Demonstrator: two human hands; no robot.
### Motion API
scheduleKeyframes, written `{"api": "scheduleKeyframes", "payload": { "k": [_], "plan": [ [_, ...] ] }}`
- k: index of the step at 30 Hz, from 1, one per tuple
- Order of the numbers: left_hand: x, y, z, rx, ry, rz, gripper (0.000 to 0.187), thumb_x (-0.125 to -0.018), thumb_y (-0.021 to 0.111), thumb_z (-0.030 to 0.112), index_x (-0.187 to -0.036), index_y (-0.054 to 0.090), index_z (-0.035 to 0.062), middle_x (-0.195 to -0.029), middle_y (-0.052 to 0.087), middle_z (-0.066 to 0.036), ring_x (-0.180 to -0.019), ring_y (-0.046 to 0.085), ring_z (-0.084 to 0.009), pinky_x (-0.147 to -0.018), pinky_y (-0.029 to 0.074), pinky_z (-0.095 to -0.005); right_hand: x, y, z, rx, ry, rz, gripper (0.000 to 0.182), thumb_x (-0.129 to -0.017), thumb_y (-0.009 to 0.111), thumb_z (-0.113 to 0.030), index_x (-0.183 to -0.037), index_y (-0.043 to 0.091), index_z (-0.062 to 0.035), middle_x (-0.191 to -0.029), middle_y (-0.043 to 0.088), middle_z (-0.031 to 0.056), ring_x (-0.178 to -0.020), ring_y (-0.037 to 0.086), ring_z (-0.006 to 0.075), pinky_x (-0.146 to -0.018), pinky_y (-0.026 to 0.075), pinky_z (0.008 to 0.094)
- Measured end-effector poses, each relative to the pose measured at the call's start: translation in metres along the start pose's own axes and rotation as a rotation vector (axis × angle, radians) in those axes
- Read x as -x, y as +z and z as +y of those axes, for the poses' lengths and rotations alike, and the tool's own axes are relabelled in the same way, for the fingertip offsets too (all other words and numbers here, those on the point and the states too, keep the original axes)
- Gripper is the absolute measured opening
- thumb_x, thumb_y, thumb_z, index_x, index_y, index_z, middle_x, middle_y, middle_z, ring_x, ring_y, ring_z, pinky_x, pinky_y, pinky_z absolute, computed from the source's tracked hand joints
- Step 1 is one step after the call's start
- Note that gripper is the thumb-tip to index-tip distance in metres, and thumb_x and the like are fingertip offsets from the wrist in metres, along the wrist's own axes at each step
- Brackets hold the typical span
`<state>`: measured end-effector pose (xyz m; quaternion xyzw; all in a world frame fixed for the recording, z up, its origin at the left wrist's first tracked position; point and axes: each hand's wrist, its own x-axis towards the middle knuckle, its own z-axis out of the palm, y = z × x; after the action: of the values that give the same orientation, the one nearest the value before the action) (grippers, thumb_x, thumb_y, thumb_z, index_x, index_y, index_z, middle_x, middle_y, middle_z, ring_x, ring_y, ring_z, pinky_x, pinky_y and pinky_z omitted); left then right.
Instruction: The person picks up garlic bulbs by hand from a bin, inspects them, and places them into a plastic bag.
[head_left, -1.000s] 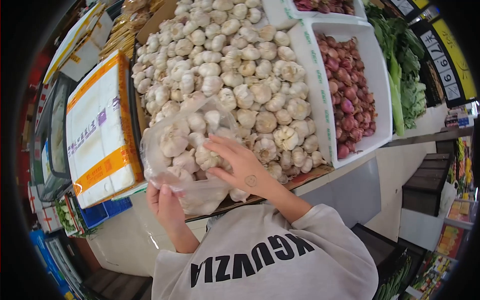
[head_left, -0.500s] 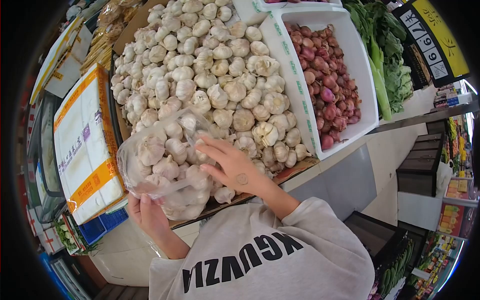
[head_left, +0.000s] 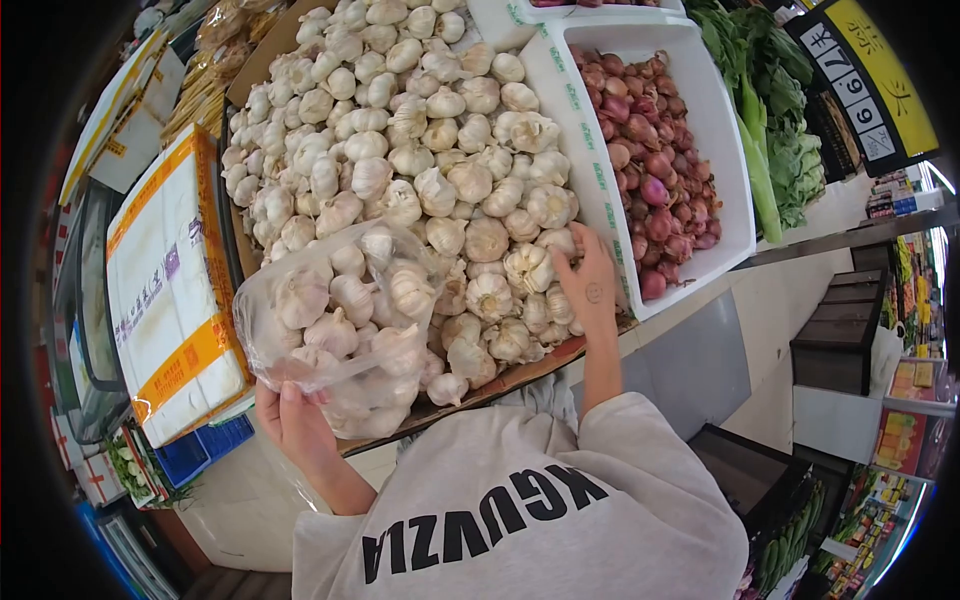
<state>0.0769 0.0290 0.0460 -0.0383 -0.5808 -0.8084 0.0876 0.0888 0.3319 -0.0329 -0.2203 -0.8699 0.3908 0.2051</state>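
Note:
My left hand holds up a clear plastic bag filled with several garlic bulbs, at the front edge of the stall. My right hand is out of the bag and rests on the loose garlic pile at its near right corner, fingers curled over a bulb beside the white crate. Whether it has a bulb gripped is hard to tell. The pile fills a large cardboard tray.
A white foam crate of red shallots stands right of the garlic, with leafy greens and a yellow price sign beyond. A taped white box lies to the left. Floor and dark crates are lower right.
My right hand has come out of the bag and moved right onto the loose garlic near the white crate. The bag stays held in my left hand.

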Motion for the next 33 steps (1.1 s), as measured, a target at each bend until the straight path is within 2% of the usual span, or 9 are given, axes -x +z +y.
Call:
{"api": "scheduleKeyframes", "payload": {
  "k": [4, 7, 9, 13, 17, 23, 25, 32, 33],
  "plan": [
    [0.002, -0.004, 0.001, 0.002, -0.009, -0.003, 0.018, -0.076, 0.047, 0.012, -0.087, 0.046, -0.0019, -0.069, 0.048, -0.006, -0.054, 0.042, -0.0099, -0.047, 0.035, -0.0216, 0.0, -0.006, -0.004, 0.012, -0.071, 0.057, 0.028, -0.068, 0.056, -0.015, -0.092, 0.048, -0.0018, -0.09, 0.049, 0.0153, -0.08, 0.048, 0.0286, -0.069, 0.038, 0.0326],
    [0.005, -0.007, 0.0, -0.013, -0.019, 0.025, 0.018, -0.076, 0.047, 0.013, -0.087, 0.046, -0.0016, -0.07, 0.049, -0.006, -0.053, 0.042, -0.0099, -0.048, 0.036, -0.0212, -0.001, -0.031, 0.004, 0.094, 0.016, -0.1, 0.026, -0.066, 0.058, -0.016, -0.085, 0.049, -0.0007, -0.081, 0.051, 0.0143, -0.074, 0.049, 0.0281, -0.064, 0.039, 0.0329],
    [0.006, -0.009, -0.001, -0.019, -0.024, 0.054, 0.018, -0.076, 0.047, 0.013, -0.087, 0.046, -0.0016, -0.071, 0.049, -0.006, -0.054, 0.042, -0.0099, -0.048, 0.036, -0.0211, 0.007, -0.044, 0.008, 0.139, 0.154, -0.388, 0.029, -0.062, 0.061, -0.02, -0.08, 0.049, -0.0007, -0.074, 0.052, 0.0135, -0.072, 0.05, 0.0277, -0.063, 0.039, 0.0335],
    [0.005, -0.004, -0.001, -0.037, -0.008, 0.096, 0.017, -0.075, 0.047, 0.012, -0.085, 0.046, -0.0014, -0.071, 0.048, -0.006, -0.054, 0.042, -0.0098, -0.047, 0.035, -0.0209, 0.023, -0.041, 0.008, 0.29, 0.125, -0.556, 0.037, -0.056, 0.065, -0.026, -0.081, 0.05, -0.003, -0.075, 0.053, 0.0143, -0.074, 0.052, 0.0276, -0.064, 0.04, 0.0354],
    [0.003, -0.005, 0.0, -0.011, -0.009, 0.059, 0.015, -0.075, 0.047, 0.012, -0.082, 0.046, -0.0011, -0.069, 0.046, -0.005, -0.054, 0.04, -0.0096, -0.047, 0.035, -0.021, 0.034, -0.022, 0.006, 0.478, -0.085, -0.364, 0.038, -0.055, 0.066, -0.025, -0.081, 0.049, -0.0029, -0.074, 0.054, 0.0139, -0.071, 0.052, 0.028, -0.063, 0.04, 0.0361],
    [0.001, -0.004, 0.001, -0.018, -0.001, -0.031, 0.014, -0.076, 0.047, 0.013, -0.079, 0.045, -0.001, -0.067, 0.045, -0.005, -0.053, 0.039, -0.009, -0.046, 0.033, -0.0203, 0.014, -0.046, 0.018, 0.036, 0.211, -0.702, 0.043, -0.058, 0.065, -0.02, -0.092, 0.05, -0.0002, -0.086, 0.054, 0.012, -0.076, 0.053, 0.018, -0.069, 0.042, 0.0268],
    [0.002, -0.004, 0.001, -0.048, -0.016, 0.041, 0.015, -0.075, 0.047, 0.013, -0.078, 0.046, -0.0009, -0.066, 0.045, -0.005, -0.053, 0.039, -0.0086, -0.046, 0.033, -0.0199, 0.016, -0.052, 0.017, -0.69, 0.25, -0.731, 0.047, -0.059, 0.064, -0.014, -0.101, 0.048, 0.0013, -0.092, 0.052, 0.008, -0.082, 0.05, 0.013, -0.073, 0.04, 0.0237],
    [0.003, -0.003, 0.001, -0.011, -0.008, 0.044, 0.016, -0.075, 0.049, 0.014, -0.079, 0.046, -0.0014, -0.068, 0.047, -0.006, -0.053, 0.04, -0.0091, -0.046, 0.033, -0.0205, 0.012, -0.031, -0.002, -0.893, 0.224, -0.864, 0.049, -0.062, 0.063, -0.012, -0.105, 0.044, 0.0021, -0.095, 0.051, 0.0053, -0.085, 0.049, 0.0116, -0.073, 0.039, 0.0228],
    [0.004, -0.003, -0.001, -0.032, -0.011, 0.094, 0.016, -0.075, 0.049, 0.014, -0.079, 0.046, -0.0016, -0.068, 0.047, -0.006, -0.053, 0.04, -0.0095, -0.047, 0.033, -0.0208, 0.014, -0.02, -0.011, -0.838, 0.304, -0.692, 0.046, -0.063, 0.063, -0.009, -0.104, 0.045, 0.0015, -0.094, 0.051, 0.0054, -0.085, 0.048, 0.0111, -0.073, 0.039, 0.0227]
  ]
}}
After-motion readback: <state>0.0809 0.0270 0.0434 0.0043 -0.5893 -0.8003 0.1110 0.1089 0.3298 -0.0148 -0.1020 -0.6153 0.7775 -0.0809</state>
